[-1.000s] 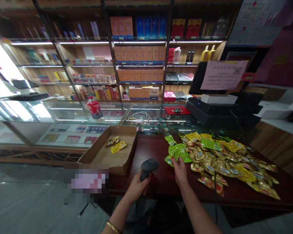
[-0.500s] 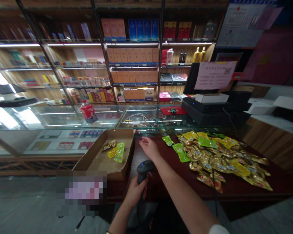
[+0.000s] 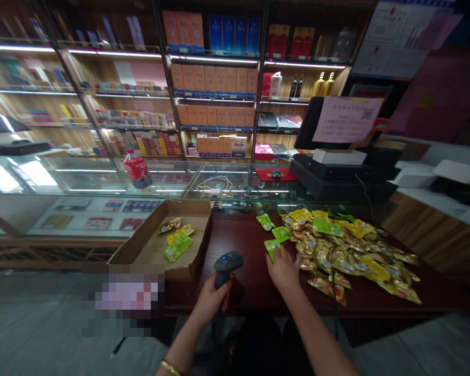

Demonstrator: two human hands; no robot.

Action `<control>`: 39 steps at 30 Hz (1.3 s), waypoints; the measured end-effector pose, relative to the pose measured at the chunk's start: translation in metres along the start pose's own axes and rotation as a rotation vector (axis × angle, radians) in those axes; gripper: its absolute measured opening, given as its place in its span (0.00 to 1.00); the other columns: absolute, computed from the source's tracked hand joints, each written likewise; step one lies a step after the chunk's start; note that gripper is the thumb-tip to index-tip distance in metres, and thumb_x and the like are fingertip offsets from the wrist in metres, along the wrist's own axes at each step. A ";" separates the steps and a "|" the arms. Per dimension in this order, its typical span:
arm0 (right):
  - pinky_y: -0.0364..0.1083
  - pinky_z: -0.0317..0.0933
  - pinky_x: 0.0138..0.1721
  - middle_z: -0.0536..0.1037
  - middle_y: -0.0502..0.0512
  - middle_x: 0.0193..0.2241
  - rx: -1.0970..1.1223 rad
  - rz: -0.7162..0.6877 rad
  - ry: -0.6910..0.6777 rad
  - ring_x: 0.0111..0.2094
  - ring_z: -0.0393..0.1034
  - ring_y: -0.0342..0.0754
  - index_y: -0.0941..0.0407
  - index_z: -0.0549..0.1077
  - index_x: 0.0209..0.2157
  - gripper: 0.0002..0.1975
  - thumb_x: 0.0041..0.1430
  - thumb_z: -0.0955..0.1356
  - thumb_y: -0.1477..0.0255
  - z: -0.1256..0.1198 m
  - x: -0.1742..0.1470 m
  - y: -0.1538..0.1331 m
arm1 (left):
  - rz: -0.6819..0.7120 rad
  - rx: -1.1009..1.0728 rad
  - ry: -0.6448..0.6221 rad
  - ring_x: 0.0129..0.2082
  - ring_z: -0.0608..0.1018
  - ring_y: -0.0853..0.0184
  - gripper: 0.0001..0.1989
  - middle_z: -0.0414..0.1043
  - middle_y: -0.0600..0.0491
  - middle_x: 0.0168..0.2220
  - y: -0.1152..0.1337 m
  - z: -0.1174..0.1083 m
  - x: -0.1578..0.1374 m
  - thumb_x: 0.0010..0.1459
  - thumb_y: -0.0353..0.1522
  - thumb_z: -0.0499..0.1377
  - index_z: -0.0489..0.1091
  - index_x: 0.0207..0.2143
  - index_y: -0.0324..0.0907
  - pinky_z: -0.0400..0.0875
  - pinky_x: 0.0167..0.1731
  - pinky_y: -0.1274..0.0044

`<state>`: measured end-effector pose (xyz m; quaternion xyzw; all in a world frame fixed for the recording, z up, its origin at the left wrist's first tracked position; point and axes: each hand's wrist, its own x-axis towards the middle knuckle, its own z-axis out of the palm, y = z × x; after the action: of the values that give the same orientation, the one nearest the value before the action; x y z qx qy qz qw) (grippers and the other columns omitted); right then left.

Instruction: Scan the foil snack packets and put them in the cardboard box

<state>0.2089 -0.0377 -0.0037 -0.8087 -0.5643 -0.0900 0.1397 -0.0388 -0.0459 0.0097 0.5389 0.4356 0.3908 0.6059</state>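
Observation:
My left hand (image 3: 212,298) is wrapped round the handle of a dark barcode scanner (image 3: 227,260), held upright above the table's front edge. My right hand (image 3: 284,269) has its fingers on a small green snack packet (image 3: 271,247), which they partly cover. Just beyond lie two more green packets (image 3: 265,222). To the right of that hand spreads a large pile of gold, yellow and green snack packets (image 3: 342,256). On the left, a shallow cardboard box (image 3: 199,256) holds a green packet (image 3: 179,247), a yellow packet (image 3: 180,233) and gold ones (image 3: 169,225).
Behind the dark red table (image 3: 235,230) runs a glass display counter (image 3: 172,172) with a red-labelled bottle (image 3: 137,169) and a white cable (image 3: 215,184). A monitor (image 3: 309,125) and black cash drawer (image 3: 337,177) stand at the right. A thin cable (image 3: 333,292) hangs over the table edge.
My right hand has moved from beside the box rightwards to the green packets by the pile. In the box, the green packet lies differently. The scanner stays in my left hand.

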 end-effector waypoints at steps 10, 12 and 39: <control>0.52 0.70 0.46 0.79 0.58 0.40 0.834 0.133 0.153 0.42 0.77 0.55 0.58 0.70 0.56 0.27 0.54 0.70 0.68 0.024 0.011 0.003 | -0.002 0.009 -0.038 0.11 0.64 0.73 0.24 0.66 0.61 0.13 -0.001 -0.002 -0.003 0.52 0.52 0.67 0.67 0.33 0.41 0.57 0.13 0.81; 0.54 0.70 0.49 0.78 0.59 0.41 0.938 0.088 0.247 0.44 0.76 0.55 0.56 0.74 0.48 0.19 0.55 0.69 0.65 0.030 0.007 0.001 | 0.012 0.003 -0.045 0.11 0.65 0.73 0.24 0.66 0.60 0.13 -0.002 -0.005 -0.003 0.52 0.52 0.67 0.65 0.30 0.42 0.57 0.14 0.81; 0.55 0.70 0.48 0.82 0.63 0.44 1.060 0.130 0.160 0.44 0.78 0.57 0.55 0.74 0.46 0.20 0.57 0.68 0.58 0.019 -0.003 -0.008 | -0.015 -0.190 -0.036 0.11 0.65 0.75 0.21 0.67 0.61 0.18 -0.001 -0.007 -0.006 0.51 0.45 0.69 0.71 0.38 0.39 0.59 0.12 0.82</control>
<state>0.2002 -0.0320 -0.0214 -0.6513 -0.4688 0.1547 0.5763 -0.0474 -0.0493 0.0086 0.4829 0.3896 0.4160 0.6648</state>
